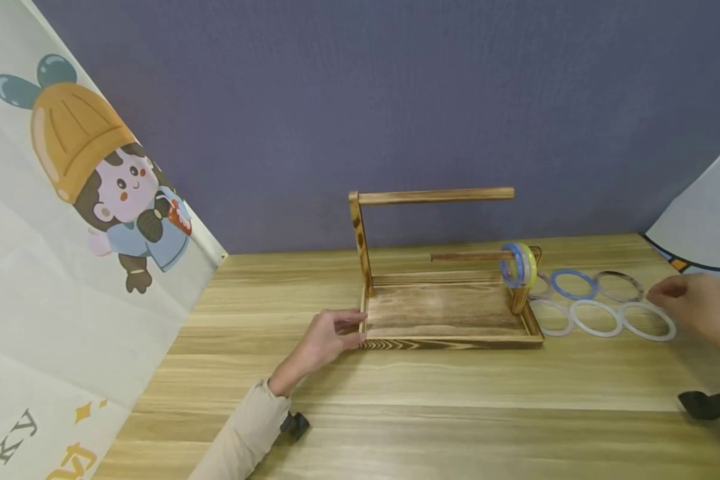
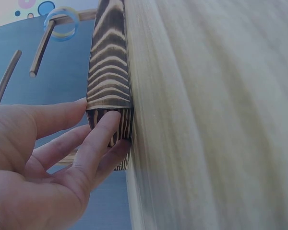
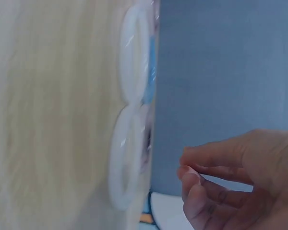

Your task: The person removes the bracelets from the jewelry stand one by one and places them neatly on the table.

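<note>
A wooden bangle stand (image 1: pixel 444 343) rests on the table, with a tall arm and a lower peg (image 1: pixel 468 256). Blue and yellow bangles (image 1: pixel 529 265) hang around that peg near its post. At the stand's left end my left hand (image 1: pixel 324 340) touches the tray's striped corner (image 2: pixel 109 103) with nearly straight fingers and the thumb. My right hand (image 1: pixel 699 307) hovers by the rightmost white bangle (image 1: pixel 672 333), thumb and fingertips together with nothing visible between them. In the right wrist view, two white bangles (image 3: pixel 113 177) lie flat beside that hand.
Right of the stand, a blue bangle (image 1: pixel 575 272), a dark mottled bangle (image 1: pixel 641 288), another white bangle (image 1: pixel 597 335) and pale pinkish ones lie in two rows. A blue-grey panel (image 1: pixel 396 100) stands behind the table (image 1: pixel 426 407), and a printed cartoon sheet (image 1: pixel 36 300) at left.
</note>
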Available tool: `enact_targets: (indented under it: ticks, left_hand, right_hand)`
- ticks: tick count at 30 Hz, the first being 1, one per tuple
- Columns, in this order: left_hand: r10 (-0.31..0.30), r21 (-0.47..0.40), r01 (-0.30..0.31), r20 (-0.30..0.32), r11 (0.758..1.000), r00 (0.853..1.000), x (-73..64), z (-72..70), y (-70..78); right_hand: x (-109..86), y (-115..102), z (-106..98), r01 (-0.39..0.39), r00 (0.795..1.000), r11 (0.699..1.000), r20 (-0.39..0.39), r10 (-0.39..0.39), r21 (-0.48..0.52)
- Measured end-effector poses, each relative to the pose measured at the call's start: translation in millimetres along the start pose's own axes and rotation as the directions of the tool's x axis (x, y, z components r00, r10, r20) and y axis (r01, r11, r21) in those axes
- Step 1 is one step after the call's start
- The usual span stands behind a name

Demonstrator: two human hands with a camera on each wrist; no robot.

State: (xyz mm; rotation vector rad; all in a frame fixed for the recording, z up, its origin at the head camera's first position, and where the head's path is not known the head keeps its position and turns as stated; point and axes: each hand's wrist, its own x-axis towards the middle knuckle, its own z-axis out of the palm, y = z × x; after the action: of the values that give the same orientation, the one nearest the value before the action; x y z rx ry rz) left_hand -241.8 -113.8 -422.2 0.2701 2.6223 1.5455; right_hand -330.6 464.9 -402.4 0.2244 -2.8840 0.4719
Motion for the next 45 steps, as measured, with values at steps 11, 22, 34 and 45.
enact_targets:
  ticks: [11,22,34,45]
  left_hand:
    - [0.012,0.011,-0.012,0.013,1.0,1.0,-0.2,0.3,1.6]
    - [0.02,0.012,-0.02,0.008,1.0,1.0,0.6,-0.7,1.0]
    - [0.025,0.017,-0.025,0.009,1.0,1.0,-0.8,-2.0,3.4]
    - [0.024,0.011,-0.024,0.011,1.0,1.0,-1.2,-2.5,2.3]
  right_hand:
    - [-6.0,-65.2,-11.8,0.172,0.975,0.985,-0.148,-0.165,0.034]
    - [-6.7,-148.6,-11.5,0.303,0.908,0.945,-0.338,-0.248,0.122]
    - [-3.0,-207.5,-17.2,0.35,0.903,0.925,-0.315,-0.292,0.146]
    - [6.6,-202.0,-28.1,0.203,0.972,0.946,-0.172,-0.163,0.253]
